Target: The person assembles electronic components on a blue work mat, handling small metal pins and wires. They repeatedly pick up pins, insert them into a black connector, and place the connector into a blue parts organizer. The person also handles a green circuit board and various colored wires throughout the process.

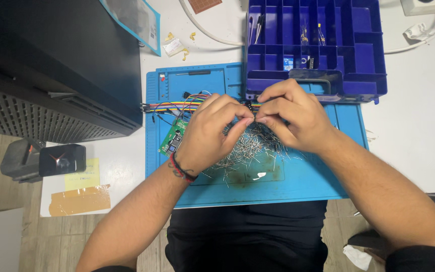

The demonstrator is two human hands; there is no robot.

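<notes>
Head cam, small part (251,120) pinched btwn left hand (212,133), right hand (290,118) fingertips

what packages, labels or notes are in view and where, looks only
Yellow sticky note: table's left edge, square, handwritten.
Clear plastic bag: top left, blue-edged, small white label.
Small white packet: above the blue mat, rectangular.
Small blue-and-white package: in the blue organiser box.
</notes>
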